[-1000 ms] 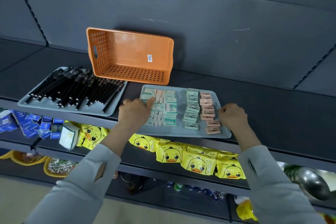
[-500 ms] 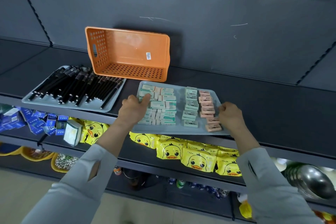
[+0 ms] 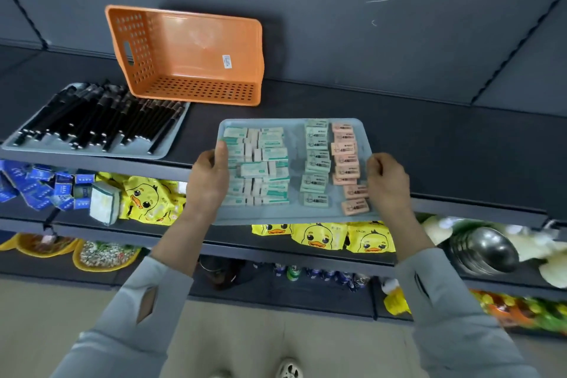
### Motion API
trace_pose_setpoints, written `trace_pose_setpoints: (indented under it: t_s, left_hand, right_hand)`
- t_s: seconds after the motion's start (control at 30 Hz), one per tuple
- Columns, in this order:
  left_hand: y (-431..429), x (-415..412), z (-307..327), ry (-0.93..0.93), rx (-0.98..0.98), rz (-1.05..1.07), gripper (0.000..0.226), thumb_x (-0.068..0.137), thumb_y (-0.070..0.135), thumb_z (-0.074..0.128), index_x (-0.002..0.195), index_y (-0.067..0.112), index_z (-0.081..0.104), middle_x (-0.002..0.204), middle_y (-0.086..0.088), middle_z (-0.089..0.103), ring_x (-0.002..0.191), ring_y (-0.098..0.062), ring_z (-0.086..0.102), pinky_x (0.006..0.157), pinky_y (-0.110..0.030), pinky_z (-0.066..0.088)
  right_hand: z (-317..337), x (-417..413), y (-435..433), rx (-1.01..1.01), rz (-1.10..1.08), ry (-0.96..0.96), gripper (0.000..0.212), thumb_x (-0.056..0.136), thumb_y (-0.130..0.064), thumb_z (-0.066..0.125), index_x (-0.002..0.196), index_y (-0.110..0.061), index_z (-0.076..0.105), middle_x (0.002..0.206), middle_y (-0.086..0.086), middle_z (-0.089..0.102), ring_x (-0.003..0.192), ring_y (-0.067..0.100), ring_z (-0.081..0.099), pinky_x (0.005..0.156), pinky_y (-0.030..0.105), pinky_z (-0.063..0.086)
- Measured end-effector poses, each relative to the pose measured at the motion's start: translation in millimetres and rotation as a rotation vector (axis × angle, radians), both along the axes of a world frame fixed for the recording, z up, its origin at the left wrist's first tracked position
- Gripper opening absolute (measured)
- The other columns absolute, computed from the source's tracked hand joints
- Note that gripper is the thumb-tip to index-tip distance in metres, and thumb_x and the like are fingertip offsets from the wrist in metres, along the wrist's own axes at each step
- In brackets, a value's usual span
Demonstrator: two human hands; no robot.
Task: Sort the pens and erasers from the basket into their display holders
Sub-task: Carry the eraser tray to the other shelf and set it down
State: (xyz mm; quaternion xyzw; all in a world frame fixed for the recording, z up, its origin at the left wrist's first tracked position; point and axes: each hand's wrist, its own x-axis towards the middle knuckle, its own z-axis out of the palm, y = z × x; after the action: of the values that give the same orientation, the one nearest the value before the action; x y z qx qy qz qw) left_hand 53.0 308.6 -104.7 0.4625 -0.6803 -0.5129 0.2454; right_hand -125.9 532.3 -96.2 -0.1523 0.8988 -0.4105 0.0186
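Grey eraser tray (image 3: 294, 218) — green, pink rows

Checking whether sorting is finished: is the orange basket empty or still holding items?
Empty. The orange basket lies tipped on its side on the shelf, its open top facing the camera; only bare perforated walls and a small sticker show inside.

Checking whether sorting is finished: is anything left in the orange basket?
No, the basket lies tipped on its side with only a small sticker inside, no pens or erasers.

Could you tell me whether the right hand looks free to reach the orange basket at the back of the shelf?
Probably not right now: the right hand grips the eraser tray, and the orange basket lies beyond it.
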Motion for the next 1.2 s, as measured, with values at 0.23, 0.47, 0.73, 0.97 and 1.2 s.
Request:
trace_pose_setpoints:
  t_s: [0.23,0.47,0.73,0.97,1.2]
  left_hand:
    - [11,28,-14,0.079,0.008,-0.159,0.056,0.087,0.071,0.037,0.111,0.024,0.058,0.104,-0.001,0.067,0.099,-0.026,0.064,0.090,-0.050,0.052]
    - [29,73,-36,0.089,0.007,-0.371,0.056,0.089,0.070,0.036,0.118,0.028,0.059,0.110,0.007,0.066,0.102,-0.017,0.063,0.094,-0.047,0.051]
    - [70,95,-51,0.032,-0.035,-0.610,0.039,0.097,0.056,0.037,0.113,0.028,0.059,0.104,0.010,0.065,0.099,-0.017,0.062,0.092,-0.045,0.050]
    - [121,89,-68,0.013,-0.008,-0.788,0.036,0.098,0.053,0.037,0.111,0.029,0.060,0.094,0.017,0.065,0.092,-0.012,0.063,0.087,-0.043,0.052]
    - [186,64,-81,0.018,-0.011,-0.929,0.042,0.093,0.057,0.036,0.115,0.030,0.059,0.107,0.008,0.068,0.099,-0.016,0.063,0.088,-0.043,0.052]
  right_hand:
    - [-12,65,38,-0.048,-0.164,0.092,0.021,0.102,-0.017,0.043,0.101,-0.004,0.059,0.086,0.010,0.062,0.073,0.023,0.052,0.055,0.031,0.030]
    - [-42,160,78,-0.062,-0.397,0.053,0.024,0.101,-0.022,0.045,0.103,-0.007,0.063,0.087,0.008,0.063,0.077,0.024,0.053,0.062,0.028,0.031]
    - [-63,247,125,-0.087,-0.652,-0.008,0.023,0.099,-0.021,0.045,0.098,-0.006,0.064,0.085,0.006,0.061,0.081,0.024,0.055,0.067,0.033,0.039]
    - [-78,289,176,-0.118,-0.859,-0.068,0.024,0.097,-0.028,0.046,0.099,-0.015,0.066,0.091,0.002,0.067,0.087,0.022,0.061,0.076,0.034,0.049]
    - [-87,305,233,-0.181,-0.950,-0.068,0.022,0.097,-0.028,0.045,0.108,-0.030,0.064,0.087,-0.014,0.066,0.076,0.001,0.063,0.060,0.017,0.047]
